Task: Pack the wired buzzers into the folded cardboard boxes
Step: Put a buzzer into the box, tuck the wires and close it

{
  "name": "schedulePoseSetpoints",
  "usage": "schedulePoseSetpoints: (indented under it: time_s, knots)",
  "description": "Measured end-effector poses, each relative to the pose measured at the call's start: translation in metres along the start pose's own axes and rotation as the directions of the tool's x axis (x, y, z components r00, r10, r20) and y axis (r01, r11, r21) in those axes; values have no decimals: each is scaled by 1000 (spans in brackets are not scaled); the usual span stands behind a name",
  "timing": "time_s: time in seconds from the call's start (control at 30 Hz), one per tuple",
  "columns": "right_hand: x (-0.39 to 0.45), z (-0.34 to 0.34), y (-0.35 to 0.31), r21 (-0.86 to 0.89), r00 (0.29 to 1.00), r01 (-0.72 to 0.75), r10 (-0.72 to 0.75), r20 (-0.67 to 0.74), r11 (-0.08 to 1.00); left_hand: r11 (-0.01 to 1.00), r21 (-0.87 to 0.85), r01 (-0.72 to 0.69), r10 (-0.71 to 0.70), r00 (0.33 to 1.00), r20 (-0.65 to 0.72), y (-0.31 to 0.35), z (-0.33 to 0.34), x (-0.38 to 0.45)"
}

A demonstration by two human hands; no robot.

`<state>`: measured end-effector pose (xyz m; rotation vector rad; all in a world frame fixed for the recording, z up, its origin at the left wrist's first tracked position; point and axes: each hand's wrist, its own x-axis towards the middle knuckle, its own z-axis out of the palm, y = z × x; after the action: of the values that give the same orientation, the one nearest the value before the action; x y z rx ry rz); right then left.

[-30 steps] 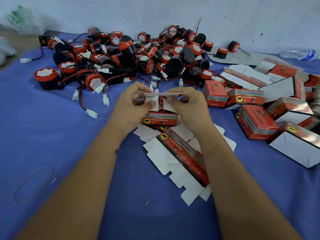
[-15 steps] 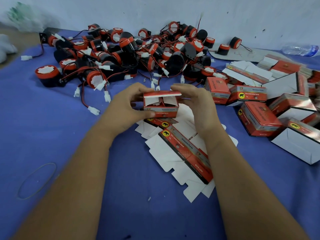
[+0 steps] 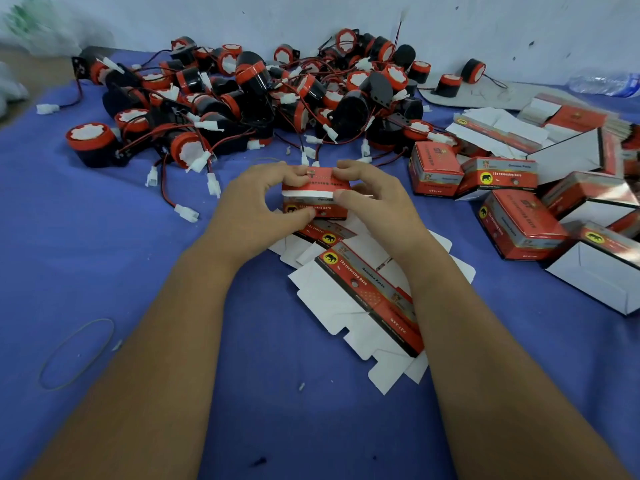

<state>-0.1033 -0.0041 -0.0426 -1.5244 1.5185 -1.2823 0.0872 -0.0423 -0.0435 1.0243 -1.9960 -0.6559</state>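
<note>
At the middle of the blue bench (image 3: 86, 258) we hold one small red cardboard box (image 3: 316, 199) between both hands. Our left hand (image 3: 258, 206) curls round its left end, thumb along the lower front face and fingertips on the top edge. Our right hand (image 3: 375, 199) pinches the right end, forefinger on the top and thumb against the white edge of the lid flap, which lies almost down over the opening. We cannot tell what is inside the box.

Just below the held box, partly under our wrists, lie flat unfolded box blanks (image 3: 367, 299), white side and red printed strip showing. Beyond our hands, against the wall, sits a big tangled heap of wired buzzers (image 3: 249, 98): black bodies with red rims, red and black leads and white plug ends spilling toward us. To the right stand closed boxes (image 3: 519, 223), near one another, with open folded boxes (image 3: 599, 275) showing their white insides beside them, and a stack of more blanks (image 3: 502, 129) behind. A rubber band (image 3: 74, 353) lies on the bench at lower left, well apart from the work. A clear plastic bottle (image 3: 606, 85) lies at the far right by the wall.
</note>
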Motion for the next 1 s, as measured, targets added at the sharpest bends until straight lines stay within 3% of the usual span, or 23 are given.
schedulePoseSetpoints:
  time_s: [0.13, 0.37, 0.63, 0.8, 1.0]
  knots:
    - [-2, -4, 1, -36, 998, 44, -43, 38, 998, 990, -120, 70, -73, 997, -21, -1, 1, 1]
    - [0, 0, 0, -178, 994, 95, -104, -40, 979, 996, -87, 20, -27, 997, -74, 1, 4, 4]
    - [-1, 5, -7, -156, 987, 103, -120, -105, 982, 995, -93, 20, -33, 990, -138, 3, 5, 8]
    - [-2, 10, -8, -215, 978, 115, -148, -145, 970, 962, -263, 69, -100, 989, -105, 1, 2, 9]
    - [-4, 14, -8, -272, 971, 131, -178, -156, 953, 843, -512, 164, -213, 976, -40, -3, 0, 9]
